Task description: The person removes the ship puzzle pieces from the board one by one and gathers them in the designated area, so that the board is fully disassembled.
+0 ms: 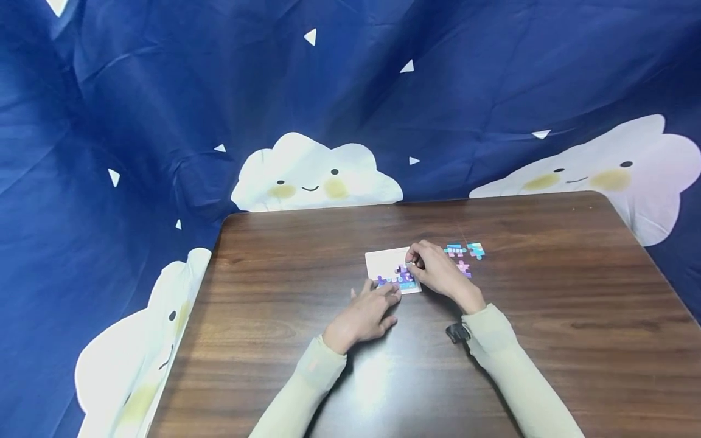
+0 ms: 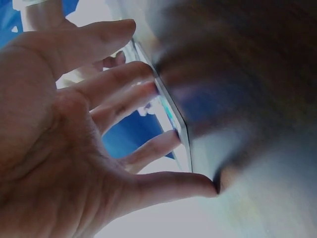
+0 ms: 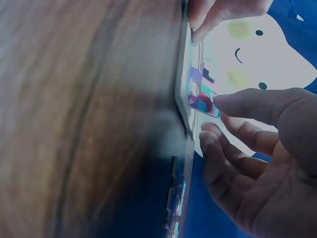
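While the tray (image 1: pixel 383 261) is touched by the splayed left hand (image 1: pixel 366 313), a piece (image 3: pixel 207 103) is pinched by the right hand (image 1: pixel 438 269), seemingly for seating; alignment is needed next.

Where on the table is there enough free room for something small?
The wooden table is bare between its left edge and the left hand, and between the loose puzzle pieces and its right edge. A smaller patch lies between the two sleeves. The white board is crowded: the left hand and right hand are there.
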The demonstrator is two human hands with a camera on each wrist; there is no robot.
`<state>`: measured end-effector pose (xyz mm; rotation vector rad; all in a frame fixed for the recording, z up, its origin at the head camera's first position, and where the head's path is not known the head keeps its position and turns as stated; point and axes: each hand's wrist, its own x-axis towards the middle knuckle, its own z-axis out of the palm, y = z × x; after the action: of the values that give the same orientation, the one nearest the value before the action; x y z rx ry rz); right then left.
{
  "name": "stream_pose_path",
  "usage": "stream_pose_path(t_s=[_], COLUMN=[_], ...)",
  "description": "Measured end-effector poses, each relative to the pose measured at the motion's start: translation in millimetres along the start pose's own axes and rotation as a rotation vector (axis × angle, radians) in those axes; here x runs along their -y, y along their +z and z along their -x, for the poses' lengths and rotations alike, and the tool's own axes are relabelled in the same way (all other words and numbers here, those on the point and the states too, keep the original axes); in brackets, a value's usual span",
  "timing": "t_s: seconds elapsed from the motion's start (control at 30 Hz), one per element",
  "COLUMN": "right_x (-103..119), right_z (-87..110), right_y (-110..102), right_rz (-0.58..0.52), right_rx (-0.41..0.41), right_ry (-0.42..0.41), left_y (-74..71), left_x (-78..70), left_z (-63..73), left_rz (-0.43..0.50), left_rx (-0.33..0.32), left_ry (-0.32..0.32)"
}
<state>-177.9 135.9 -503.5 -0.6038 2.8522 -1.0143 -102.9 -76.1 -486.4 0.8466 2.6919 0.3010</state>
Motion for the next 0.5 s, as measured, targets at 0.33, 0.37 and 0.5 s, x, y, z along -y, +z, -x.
stream_pose_path(t_s=[0.33, 0.37, 0.5], right_x=[2.5, 2.5, 2.0], right_z=[1.3, 1.7, 4.1], right_y=[-3.1, -2.9, -2.5], right_rz=[-0.043, -0.046, -0.058], right_rx=[0.014, 0.01, -0.001], right_ry=[-0.02, -0.019, -0.033], left_y=[-2.4, -2.1, -0.4], left_x=[4.1, 4.5, 5.6], left_z=[-2.8, -2.6, -1.1], left_rz=[0.055, 0.058, 0.069], left_rx=[0.04, 0.04, 0.047], left_ry=[0.007, 0.011, 0.021])
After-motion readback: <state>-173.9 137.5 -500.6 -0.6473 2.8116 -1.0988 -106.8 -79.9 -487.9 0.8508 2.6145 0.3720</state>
